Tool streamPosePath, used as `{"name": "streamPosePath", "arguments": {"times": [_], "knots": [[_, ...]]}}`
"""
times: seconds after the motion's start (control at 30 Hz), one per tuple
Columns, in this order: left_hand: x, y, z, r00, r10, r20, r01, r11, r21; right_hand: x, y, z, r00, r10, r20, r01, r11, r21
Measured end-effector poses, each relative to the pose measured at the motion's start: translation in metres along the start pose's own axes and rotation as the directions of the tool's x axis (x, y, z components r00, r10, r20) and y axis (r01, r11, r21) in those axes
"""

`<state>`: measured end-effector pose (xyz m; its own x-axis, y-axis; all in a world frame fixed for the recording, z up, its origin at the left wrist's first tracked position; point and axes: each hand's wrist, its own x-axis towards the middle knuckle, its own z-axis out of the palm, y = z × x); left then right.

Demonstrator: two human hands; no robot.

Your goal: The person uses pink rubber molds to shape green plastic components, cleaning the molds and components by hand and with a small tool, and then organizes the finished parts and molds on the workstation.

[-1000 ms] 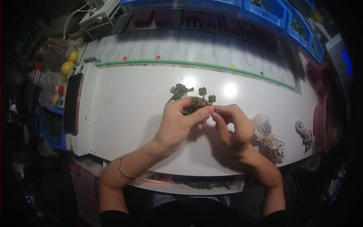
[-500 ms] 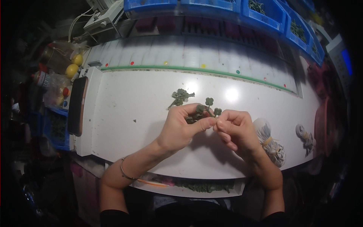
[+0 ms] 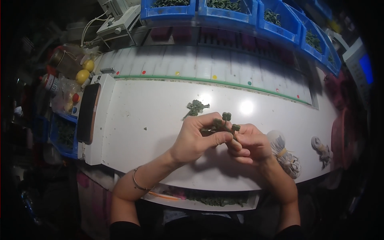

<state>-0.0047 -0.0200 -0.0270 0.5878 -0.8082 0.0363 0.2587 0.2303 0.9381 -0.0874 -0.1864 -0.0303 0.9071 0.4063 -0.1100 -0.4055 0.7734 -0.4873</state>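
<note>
Meeting above the white table, the left hand and the right hand angle inward, both forearms bent at the elbow. Most of the stem of the green sprig is hidden behind the fingers, so whether the right fingertips, curled just beside the left thumb, grip it cannot be told. Left thumb and fingers pinch the sprig, its small round leaves poking up just past their tips.

Right hand: lower fingers now curled into view; blue bins show more.
</note>
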Motion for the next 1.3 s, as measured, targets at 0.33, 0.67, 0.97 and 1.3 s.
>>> {"name": "streamPosePath", "arguments": {"times": [0.33,0.67,0.97,1.3], "knots": [[0.004,-0.002,-0.001,0.997,-0.009,-0.071,-0.003,0.987,-0.161,0.003,-0.003,0.012,0.968,-0.203,-0.150,0.135,0.918,-0.374],[0.009,0.014,-0.025,0.928,-0.007,-0.373,-0.124,0.937,-0.326,0.004,0.015,0.017,0.802,-0.597,0.011,0.057,0.058,-0.997],[0.009,0.020,-0.032,0.875,-0.012,-0.484,-0.156,0.939,-0.307,0.027,0.017,0.009,0.839,-0.538,0.081,-0.006,-0.159,-0.987],[0.008,0.029,-0.040,0.883,0.022,-0.468,-0.251,0.866,-0.432,0.089,0.044,0.018,0.865,-0.469,0.180,-0.135,-0.561,-0.817]]}}
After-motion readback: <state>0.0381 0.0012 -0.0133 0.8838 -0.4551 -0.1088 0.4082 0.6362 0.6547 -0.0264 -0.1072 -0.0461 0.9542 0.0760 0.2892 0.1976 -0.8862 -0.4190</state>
